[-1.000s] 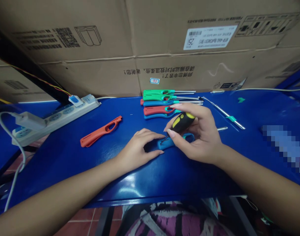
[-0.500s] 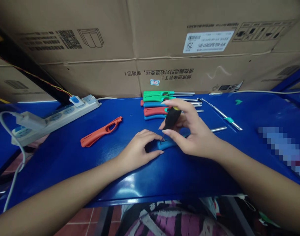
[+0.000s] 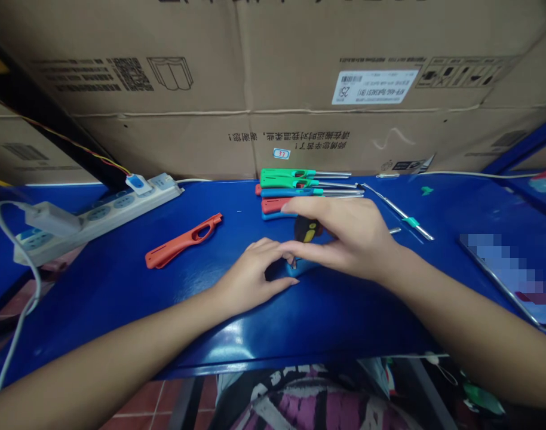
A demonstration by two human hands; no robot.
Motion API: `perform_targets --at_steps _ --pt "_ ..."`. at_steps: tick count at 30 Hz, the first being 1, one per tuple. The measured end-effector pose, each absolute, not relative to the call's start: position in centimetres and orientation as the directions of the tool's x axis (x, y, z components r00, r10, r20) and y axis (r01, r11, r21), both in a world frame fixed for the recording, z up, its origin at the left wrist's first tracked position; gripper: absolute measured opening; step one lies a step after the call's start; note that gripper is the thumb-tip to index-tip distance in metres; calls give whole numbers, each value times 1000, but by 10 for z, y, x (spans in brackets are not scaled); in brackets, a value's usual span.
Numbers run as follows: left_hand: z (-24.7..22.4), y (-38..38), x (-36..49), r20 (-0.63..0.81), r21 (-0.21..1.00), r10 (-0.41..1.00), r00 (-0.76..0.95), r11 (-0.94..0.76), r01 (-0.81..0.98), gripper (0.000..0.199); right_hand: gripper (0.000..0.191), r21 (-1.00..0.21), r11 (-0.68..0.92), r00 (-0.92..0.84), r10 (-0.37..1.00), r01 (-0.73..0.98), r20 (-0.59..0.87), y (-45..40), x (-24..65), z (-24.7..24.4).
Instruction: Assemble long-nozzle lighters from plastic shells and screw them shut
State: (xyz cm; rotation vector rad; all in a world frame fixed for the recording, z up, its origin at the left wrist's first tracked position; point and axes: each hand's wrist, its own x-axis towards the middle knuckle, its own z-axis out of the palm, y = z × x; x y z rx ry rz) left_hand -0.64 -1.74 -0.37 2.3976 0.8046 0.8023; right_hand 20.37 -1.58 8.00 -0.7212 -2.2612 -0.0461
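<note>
A blue lighter (image 3: 298,267) lies on the blue table in front of me, mostly covered by my hands. My left hand (image 3: 261,272) grips its left end between thumb and fingers. Above it, my right hand (image 3: 351,236) is closed round a screwdriver (image 3: 306,230) with a black and yellow handle; the fingers hide its shaft and tip. Behind the hands is a stack of green (image 3: 284,176), blue and red (image 3: 273,205) lighters with metal tubes. An orange-red handle shell (image 3: 183,240) rests to the left.
A white power strip (image 3: 103,215) with plugs and cables lies at the left. Cardboard boxes (image 3: 165,137) stand along the back. A metal rod with a green piece (image 3: 411,221) lies at the right, beyond it a flat, pixelated object (image 3: 510,280).
My right hand has turned over the screwdriver, its fingertips now reaching down near my left fingers and covering more of the blue lighter. The left hand stays in place. The view has shifted slightly.
</note>
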Motion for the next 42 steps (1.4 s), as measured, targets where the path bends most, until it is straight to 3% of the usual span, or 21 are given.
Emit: perform_targets --at_steps 5,7,10,15,19,24,28,33,38,42 --pt "-1 -17 -6 333 627 666 667 -685 370 22 37 -408 817 -522 575 408 630 -16 204 79" --pt "-1 -17 -6 337 630 665 667 -686 365 21 33 -375 835 -511 545 402 665 -15 206 79" --pt "-1 -18 -6 345 628 661 667 -690 359 20 38 -225 861 -484 452 456 750 -16 206 78" --pt "-1 -18 -6 336 628 658 673 -690 361 19 37 -356 837 -533 541 416 651 -17 201 80" --pt "0 -17 -6 340 629 653 677 -693 353 20 33 -239 835 -472 490 496 733 -15 199 77" --pt "0 -17 -6 330 636 650 684 -689 348 19 39 -382 830 -509 553 406 660 -13 204 75" --pt "0 -17 -7 345 627 644 683 -699 343 21 35 -206 856 -477 447 474 757 -14 210 71" --pt "2 -18 -6 322 637 647 691 -688 348 19 47 -429 788 -456 608 441 649 -16 211 63" --pt "3 -18 -7 325 640 642 694 -690 338 19 41 -204 833 -443 462 514 769 -15 214 61" --pt "3 -18 -8 317 638 646 694 -687 348 18 38 -387 819 -465 563 423 684 -18 213 70"
